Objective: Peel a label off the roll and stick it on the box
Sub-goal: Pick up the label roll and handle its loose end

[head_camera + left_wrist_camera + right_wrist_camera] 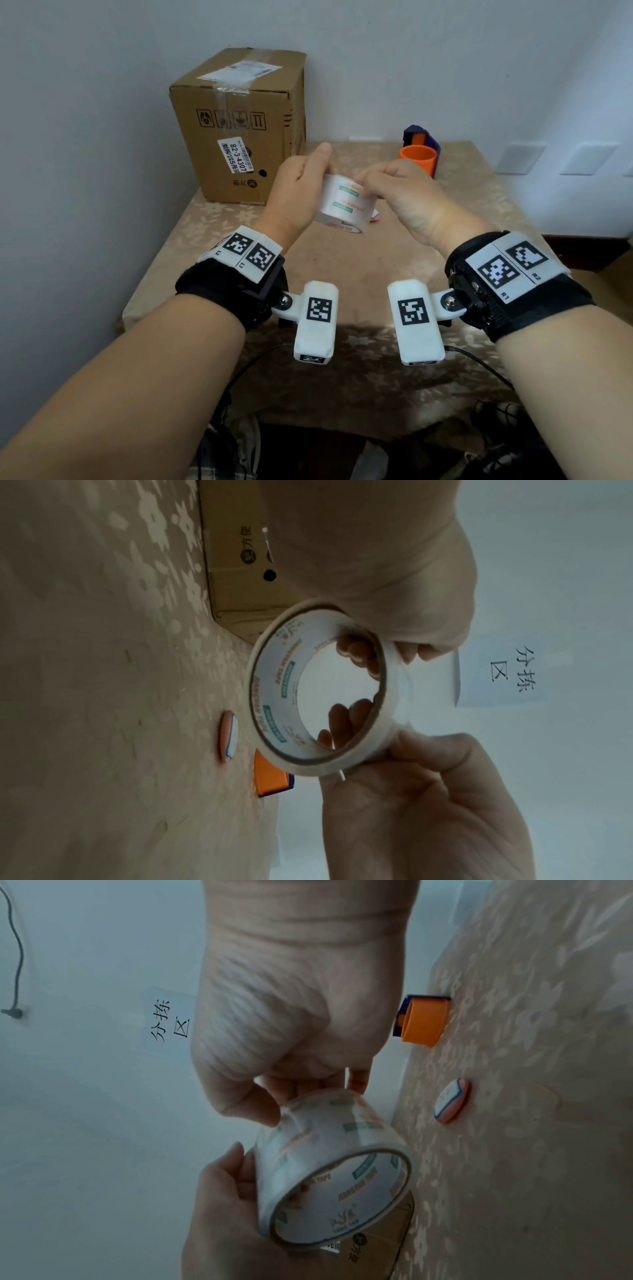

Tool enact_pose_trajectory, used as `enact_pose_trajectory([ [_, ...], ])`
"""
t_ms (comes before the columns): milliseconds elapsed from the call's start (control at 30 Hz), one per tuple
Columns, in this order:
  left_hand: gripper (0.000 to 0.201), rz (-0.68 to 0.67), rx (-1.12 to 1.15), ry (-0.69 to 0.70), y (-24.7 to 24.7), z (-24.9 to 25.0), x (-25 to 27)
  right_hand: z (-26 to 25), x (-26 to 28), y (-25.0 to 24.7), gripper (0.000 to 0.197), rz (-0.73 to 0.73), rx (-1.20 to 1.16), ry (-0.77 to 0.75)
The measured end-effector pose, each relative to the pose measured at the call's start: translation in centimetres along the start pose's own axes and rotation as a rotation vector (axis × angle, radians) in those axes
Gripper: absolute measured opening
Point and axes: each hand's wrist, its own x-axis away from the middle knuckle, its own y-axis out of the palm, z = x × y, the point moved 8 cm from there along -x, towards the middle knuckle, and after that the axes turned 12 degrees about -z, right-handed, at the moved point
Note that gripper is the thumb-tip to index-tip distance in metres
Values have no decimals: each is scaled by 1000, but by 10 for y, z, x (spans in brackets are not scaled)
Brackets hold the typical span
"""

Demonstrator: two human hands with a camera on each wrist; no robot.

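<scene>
Above the counter, both hands hold one roll of clear tape in the air: the left hand grips it with fingers curled through the core, and the right hand pinches its outer wrap. One sealed cardboard box stands at the far left corner, against the wall. One orange cup stands far right, its inside unseen. One round badge lies between, open cloth around it.
</scene>
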Motion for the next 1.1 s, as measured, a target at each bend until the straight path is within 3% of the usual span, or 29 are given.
enact_pose_trajectory([
  [167, 39, 12, 6, 16, -1, -1, 1, 2, 2, 1, 41, 22, -9, 5],
  [267, 41, -9, -64, 50, 1, 0, 2, 2, 2, 1, 29, 12, 29, 39],
  [333, 47, -15, -143, 66, 2, 0, 3, 2, 2, 1, 45, 10, 39, 48],
  [400, 51, -23, -170, 25, 2, -3, 0, 3, 1, -1, 43, 36, 41, 56],
  [500, 48, -172, -54, -163, 7, -18, -6, 6, -1, -3, 29, 66, 104, 58],
  [633, 25, -459, -51, -225, 25, -23, 3, 14, -5, -13, 34, 123, 309, 60],
  [733, 18, -495, -32, -254, 31, -28, 7, 17, -2, -16, 8, 168, 319, 74],
  [867, 18, -375, 20, -288, 25, -35, 6, 20, -1, 4, 62, -53, 415, 110],
  [967, 24, -425, 97, -374, 29, -40, 9, 22, -4, 14, 71, -78, 631, 120],
  [1100, 27, -406, 66, -428, 31, -39, 10, 27, -4, 10, 92, -33, 637, 184],
])
